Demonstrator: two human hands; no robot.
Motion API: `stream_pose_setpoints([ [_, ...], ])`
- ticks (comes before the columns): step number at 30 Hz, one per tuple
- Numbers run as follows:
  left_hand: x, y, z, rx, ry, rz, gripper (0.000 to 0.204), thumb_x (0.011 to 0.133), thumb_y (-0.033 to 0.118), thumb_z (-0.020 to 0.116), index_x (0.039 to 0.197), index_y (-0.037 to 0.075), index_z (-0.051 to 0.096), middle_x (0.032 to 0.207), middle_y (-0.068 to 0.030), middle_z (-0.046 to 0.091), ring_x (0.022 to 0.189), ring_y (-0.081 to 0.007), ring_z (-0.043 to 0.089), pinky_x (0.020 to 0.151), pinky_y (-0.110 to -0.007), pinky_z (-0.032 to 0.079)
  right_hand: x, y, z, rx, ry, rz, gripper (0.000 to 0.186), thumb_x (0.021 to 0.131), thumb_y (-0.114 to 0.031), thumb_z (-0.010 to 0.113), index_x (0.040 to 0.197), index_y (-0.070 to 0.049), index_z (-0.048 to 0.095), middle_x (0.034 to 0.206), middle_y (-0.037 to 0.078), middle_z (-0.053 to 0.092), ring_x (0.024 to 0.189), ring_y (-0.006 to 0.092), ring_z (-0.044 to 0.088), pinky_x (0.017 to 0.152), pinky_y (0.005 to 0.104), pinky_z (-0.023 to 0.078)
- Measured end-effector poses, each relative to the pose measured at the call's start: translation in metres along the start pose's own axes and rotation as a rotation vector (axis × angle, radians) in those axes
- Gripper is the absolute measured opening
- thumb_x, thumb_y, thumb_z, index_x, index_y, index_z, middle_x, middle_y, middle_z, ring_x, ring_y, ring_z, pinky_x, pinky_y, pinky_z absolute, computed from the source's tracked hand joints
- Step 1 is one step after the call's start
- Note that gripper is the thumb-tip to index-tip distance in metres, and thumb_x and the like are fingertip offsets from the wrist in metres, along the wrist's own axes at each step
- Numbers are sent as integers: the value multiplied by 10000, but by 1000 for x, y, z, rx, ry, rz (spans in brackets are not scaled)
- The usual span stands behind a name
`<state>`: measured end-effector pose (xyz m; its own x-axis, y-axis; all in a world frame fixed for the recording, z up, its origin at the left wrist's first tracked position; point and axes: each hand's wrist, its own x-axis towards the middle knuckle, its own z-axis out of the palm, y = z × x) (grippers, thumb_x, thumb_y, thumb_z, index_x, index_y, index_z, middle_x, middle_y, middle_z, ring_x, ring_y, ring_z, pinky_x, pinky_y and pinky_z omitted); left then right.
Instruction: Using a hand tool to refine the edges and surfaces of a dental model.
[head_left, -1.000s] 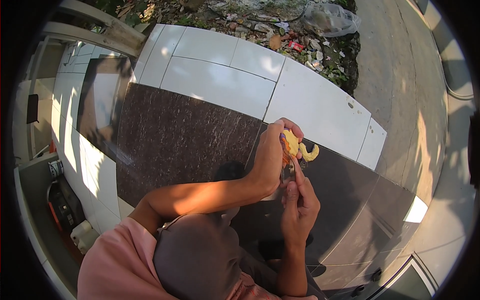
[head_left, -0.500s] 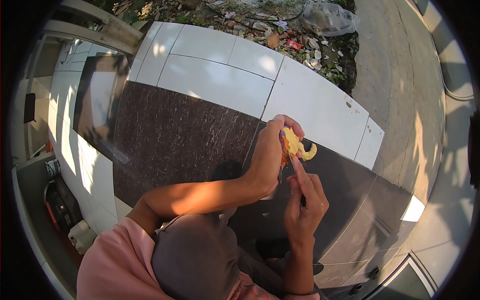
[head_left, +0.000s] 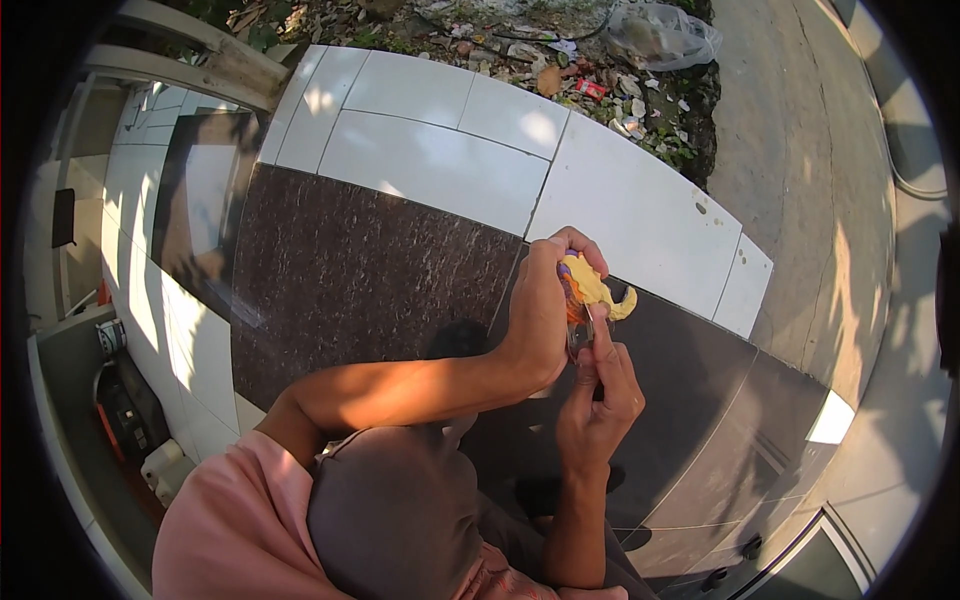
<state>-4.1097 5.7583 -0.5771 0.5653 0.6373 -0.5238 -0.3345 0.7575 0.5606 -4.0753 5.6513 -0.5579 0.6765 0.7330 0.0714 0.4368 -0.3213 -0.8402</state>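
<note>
Above the dark floor tiles, my left hand [head_left: 543, 300] is closed round a small moulded lump [head_left: 585, 280] coloured yellow, orange and purple, which looks like soft clay. A curled yellow tail sticks out at its right side. My right hand [head_left: 603, 385] is pinched just below, fingers closed on a thin shiny tool [head_left: 576, 345] whose exact kind I cannot make out. The tool's upper end and my right index fingertip meet the orange underside of the lump. My left palm hides part of the lump.
White tiles [head_left: 430, 150] border the dark tiles. Beyond them lies soil with litter [head_left: 590, 90] and a clear plastic bag [head_left: 660, 38]. Concrete paving [head_left: 775, 120] runs along the right. At the left, a low walled recess holds a black and orange case [head_left: 122, 415] and a pale jug [head_left: 165, 468].
My right hand has shifted slightly left and up, closer to the lump, and more of the shiny tool shows. My left hand keeps its hold almost unmoved.
</note>
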Motion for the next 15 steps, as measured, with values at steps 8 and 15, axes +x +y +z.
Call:
stream_pose_setpoints([
  [8,-4,3,4,133,-85,44,414,958,332,264,878,31,537,963,-61,490,858,-138,501,716,-285,472,3,-2,-23,127,-38,87,386,874,55,569,1238,-60,625,771,105,607,637,158,577,602,272,477],
  [15,-6,3,-1,227,-91,160,461,968,382,250,891,26,532,952,-52,478,777,-125,504,704,-265,456,16,-15,-26,-48,-105,-93,435,810,84,617,1211,-80,649,771,98,616,611,143,578,566,262,470],
])
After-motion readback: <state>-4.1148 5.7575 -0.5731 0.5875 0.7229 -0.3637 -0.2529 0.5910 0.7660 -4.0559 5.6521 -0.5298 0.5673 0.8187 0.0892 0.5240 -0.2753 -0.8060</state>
